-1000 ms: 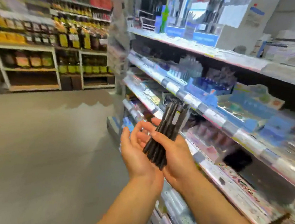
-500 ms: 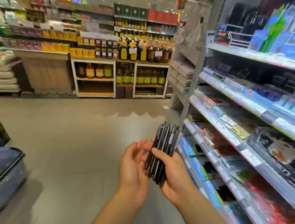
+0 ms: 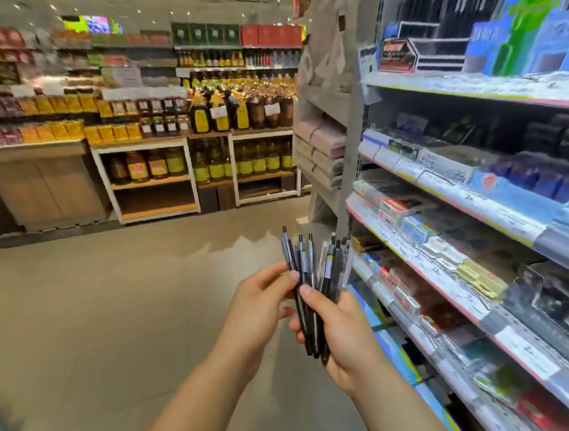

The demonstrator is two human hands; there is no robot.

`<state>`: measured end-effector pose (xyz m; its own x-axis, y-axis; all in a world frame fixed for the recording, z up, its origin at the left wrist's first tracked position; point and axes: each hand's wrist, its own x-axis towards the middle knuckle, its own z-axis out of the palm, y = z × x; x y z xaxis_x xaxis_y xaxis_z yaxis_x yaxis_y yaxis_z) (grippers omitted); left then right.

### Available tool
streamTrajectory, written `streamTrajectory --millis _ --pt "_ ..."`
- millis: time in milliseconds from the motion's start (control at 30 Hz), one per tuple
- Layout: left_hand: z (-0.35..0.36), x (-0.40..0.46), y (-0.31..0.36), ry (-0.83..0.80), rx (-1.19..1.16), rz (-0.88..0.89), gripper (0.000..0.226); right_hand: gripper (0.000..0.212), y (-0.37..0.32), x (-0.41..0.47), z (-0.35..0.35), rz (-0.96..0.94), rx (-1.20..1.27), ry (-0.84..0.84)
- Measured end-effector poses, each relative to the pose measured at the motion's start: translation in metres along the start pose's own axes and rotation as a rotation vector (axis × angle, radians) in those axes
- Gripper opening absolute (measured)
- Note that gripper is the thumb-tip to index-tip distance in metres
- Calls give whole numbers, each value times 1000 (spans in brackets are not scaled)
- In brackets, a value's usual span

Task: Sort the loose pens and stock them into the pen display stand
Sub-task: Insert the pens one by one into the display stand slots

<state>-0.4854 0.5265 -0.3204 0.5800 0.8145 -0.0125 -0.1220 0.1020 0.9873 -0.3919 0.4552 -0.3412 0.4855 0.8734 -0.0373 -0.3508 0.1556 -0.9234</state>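
Pens (image 3: 315,280), dark-barrelled, bunched upright and fanned at the top, held between the two hands out over the aisle floor (image 3: 113,303). Right hand (image 3: 345,334) wrapped round the lower half of the bunch, thumb laid across the front, fingers curled behind. Left hand (image 3: 258,302) just beside it, fingers curled with the fingertips touching the leftmost pen, seemingly teasing it away from the rest; whether pinched or only nudged, hard to tell.

Judged as the sorting stage, with stocking not yet begun. Good practice from here:

- Keep the right-hand grip firm near the pens' lower ends, loose enough for one barrel to slide out without dragging its neighbours.
- Draw a single pen sideways or upward with the left fingers; check the small label on the barrel before grouping.
- Hold like with like, tips all facing one way, so each group drops into its slot cleanly.
- Watch the fanned tops: spread too wide and one may slip and fall to the floor.

Shelves (image 3: 449,202) of stationery to the right of the right hand, well within reach. Display boxes (image 3: 428,52) on the top shelf, up and right of the hands, possibly the stand meant; too blurred to be sure.
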Motion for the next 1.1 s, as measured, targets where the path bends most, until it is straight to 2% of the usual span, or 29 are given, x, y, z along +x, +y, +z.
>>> streamTrajectory --millis 100,233,433,567,633,733,900,1100 --pt "16 58 17 18 138 47 23 16 -21 55 -12 -37 12 -5" --pt "33 126 39 86 315 166 19 14 -59 114 -23 -119 -72 -12" --pt "70 228 104 -38 92 288 49 11 -151 184 -40 -359 -303 6" --pt "106 295 151 -200 133 431 63 8 -214 229 -56 -502 -456 55" --pt "123 325 169 -253 126 491 63 11 -239 251 -61 -549 -493 92" --pt "147 367 192 -332 49 487 55 17 -273 285 -67 -610 -561 141" --pt "180 445 227 -440 -83 511 53 7 -327 341 -74 -648 -680 247" --pt "211 519 250 -492 -277 519 51 7 -385 387 -84 -667 -1034 374"
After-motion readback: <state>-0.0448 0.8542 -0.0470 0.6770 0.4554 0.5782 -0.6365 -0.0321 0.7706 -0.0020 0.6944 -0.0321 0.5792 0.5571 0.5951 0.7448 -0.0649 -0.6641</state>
